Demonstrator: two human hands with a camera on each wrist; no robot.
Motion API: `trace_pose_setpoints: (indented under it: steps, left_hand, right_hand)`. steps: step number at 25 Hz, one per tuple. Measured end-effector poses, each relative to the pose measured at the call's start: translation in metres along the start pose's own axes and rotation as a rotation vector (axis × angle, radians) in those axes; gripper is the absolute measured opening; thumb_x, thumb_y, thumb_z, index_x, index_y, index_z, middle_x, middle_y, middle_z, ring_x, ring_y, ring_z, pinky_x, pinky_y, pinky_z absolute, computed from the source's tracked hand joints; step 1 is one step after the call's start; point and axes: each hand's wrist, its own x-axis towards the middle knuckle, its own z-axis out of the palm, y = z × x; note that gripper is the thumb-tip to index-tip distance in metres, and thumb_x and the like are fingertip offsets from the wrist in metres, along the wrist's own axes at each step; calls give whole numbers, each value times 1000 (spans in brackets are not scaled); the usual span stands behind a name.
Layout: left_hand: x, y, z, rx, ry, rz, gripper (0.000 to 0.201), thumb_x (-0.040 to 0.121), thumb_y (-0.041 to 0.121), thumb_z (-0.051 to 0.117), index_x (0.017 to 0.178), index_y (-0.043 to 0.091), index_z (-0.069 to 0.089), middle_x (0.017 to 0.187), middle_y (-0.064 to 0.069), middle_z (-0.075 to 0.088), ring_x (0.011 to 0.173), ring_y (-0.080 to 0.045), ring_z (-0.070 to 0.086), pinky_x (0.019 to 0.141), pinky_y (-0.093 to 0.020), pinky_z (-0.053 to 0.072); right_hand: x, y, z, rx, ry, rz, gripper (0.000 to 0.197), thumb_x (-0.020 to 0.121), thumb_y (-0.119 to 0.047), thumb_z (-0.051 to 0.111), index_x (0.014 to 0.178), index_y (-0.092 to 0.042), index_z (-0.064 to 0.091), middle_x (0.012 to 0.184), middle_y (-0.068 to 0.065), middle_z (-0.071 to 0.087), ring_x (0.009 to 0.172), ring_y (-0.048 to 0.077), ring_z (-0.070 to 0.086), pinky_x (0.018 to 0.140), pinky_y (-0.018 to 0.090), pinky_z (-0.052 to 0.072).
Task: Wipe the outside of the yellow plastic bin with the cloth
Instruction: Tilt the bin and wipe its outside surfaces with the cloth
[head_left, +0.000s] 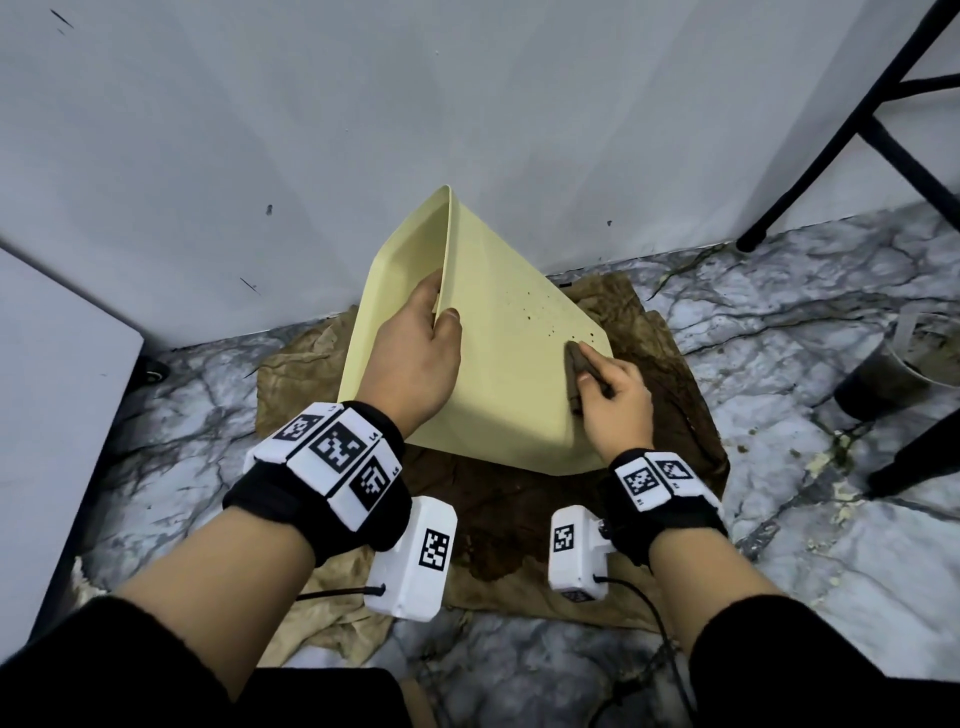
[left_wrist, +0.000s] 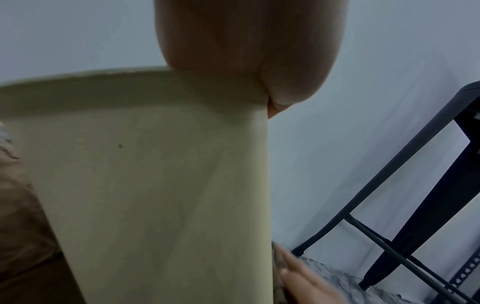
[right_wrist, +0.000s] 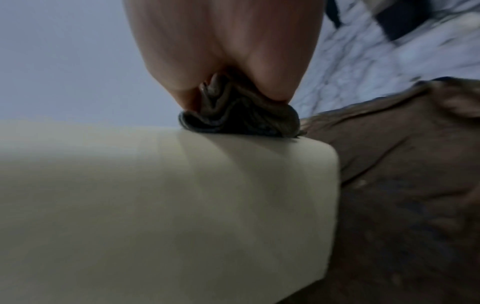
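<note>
Head view: my left hand grips the bin rim, tipping it steady on the floor rag, so my right hand can press the bunched cloth onto its spotted side.

The pale yellow plastic bin is tipped on its side over a stained brown sheet, open mouth facing left toward the wall, one broad outer face turned up and flecked with dark specks near its base end. A small, dark, bunched cloth sits pressed against that face, just by the specks.
</note>
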Motion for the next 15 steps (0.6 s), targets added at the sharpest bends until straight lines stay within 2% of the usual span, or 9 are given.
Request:
trace_pose_setpoints:
  steps: [2,3,4,6,8,10,12,13,15]
  left_hand:
    - [0,-1,0,-17,-8,5,45,92,21,32,136,29,36,98,-14,69,85,-28,63,81,-36,49]
    - [0,-1,1,-15,-9,4,45,92,21,32,137,28,35,99,-13,69,85,-27,64,82,-38,49]
    - [0,-1,0,-10,-7,-1,45,93,21,32,138,27,34,100,-12,69,86,-26,64,82,-37,49]
    - [1,-1,-1,6,-1,2,45,93,20,32,138,27,34,100,-6,67,86,-22,61,78,-24,46]
    - [2,-1,-3,11,2,10,45,94,18,31,138,27,34,98,3,61,79,-13,55,74,-13,40]
    - [2,-1,-4,3,2,9,46,94,17,31,138,27,34,97,6,58,74,-5,52,70,-12,39]
    - [2,0,-2,15,6,16,45,94,17,31,138,27,35,103,4,61,78,-9,54,61,-21,39]
    - [3,0,-1,22,13,23,45,94,17,32,138,26,36,108,3,62,82,-11,54,61,-23,35]
    - [4,-4,-1,30,28,34,45,93,15,32,137,24,37,117,1,61,92,-11,55,67,-14,33]
  right_hand:
    - [5,19,-12,-38,-18,114,33,88,-15,50,117,-28,59,123,7,53,117,30,46,109,37,32]
    - [6,25,-17,-39,-27,154,33,88,-16,50,118,-29,58,126,8,52,119,29,46,110,36,30]
    - [6,28,-19,-37,-31,182,33,88,-17,50,119,-29,57,127,8,51,120,29,46,111,38,29]
    - [4,26,-18,-45,-27,201,34,89,-18,49,120,-30,56,127,7,50,120,30,44,112,40,28]
    - [2,14,-11,-48,-25,179,35,89,-16,50,121,-28,56,126,7,50,119,32,43,109,34,29]
    - [-3,-10,-1,-33,-44,99,35,88,-14,50,120,-27,57,123,6,51,117,32,43,104,29,30]
    - [-12,-44,13,11,-71,-48,36,87,-10,50,118,-26,59,119,6,54,114,29,43,101,27,30]
    - [-17,-61,20,32,-86,-137,37,86,-9,50,117,-26,59,116,5,55,111,26,44,100,24,28]
    - [-30,-90,33,40,-127,-291,36,85,-9,51,116,-26,60,107,-1,54,100,11,42,92,18,21]
